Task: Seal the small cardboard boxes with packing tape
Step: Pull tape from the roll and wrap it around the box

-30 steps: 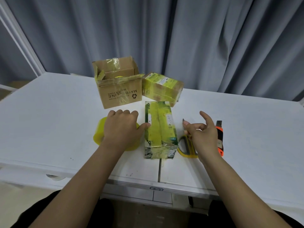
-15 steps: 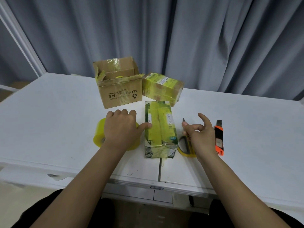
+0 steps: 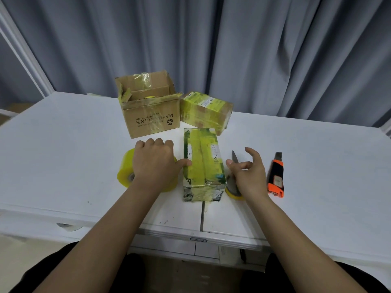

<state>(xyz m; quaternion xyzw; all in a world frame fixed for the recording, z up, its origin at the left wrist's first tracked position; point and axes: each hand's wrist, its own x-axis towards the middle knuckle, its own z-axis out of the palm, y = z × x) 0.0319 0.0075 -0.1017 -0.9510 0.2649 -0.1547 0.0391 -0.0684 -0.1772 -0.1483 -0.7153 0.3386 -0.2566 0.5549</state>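
- Head view: a taped box [image 3: 202, 163] lies between the hands, long side toward 12 o'clock.
- Left hand [image 3: 155, 163] grips the tape roll [image 3: 127, 172] at the box's 9 o'clock, thumb touching the box.
- Right hand [image 3: 248, 174] hovers loosely curled, grasping nothing, over scissors [image 3: 233, 182] at 3 o'clock; a knife [image 3: 275, 176] lies beyond.
- The box's near end sits close to the counter [image 3: 63, 155] edge; bare room lies at 9 and 3 o'clock.
- Three boxes: this one, an open box [image 3: 151, 115] and a wrapped box [image 3: 204, 111] at 12 o'clock.

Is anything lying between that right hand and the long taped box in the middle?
Only the scissors lie there, partly under the right hand, beside the long taped box. The left hand already rests on the tape roll, its thumb touching the box.
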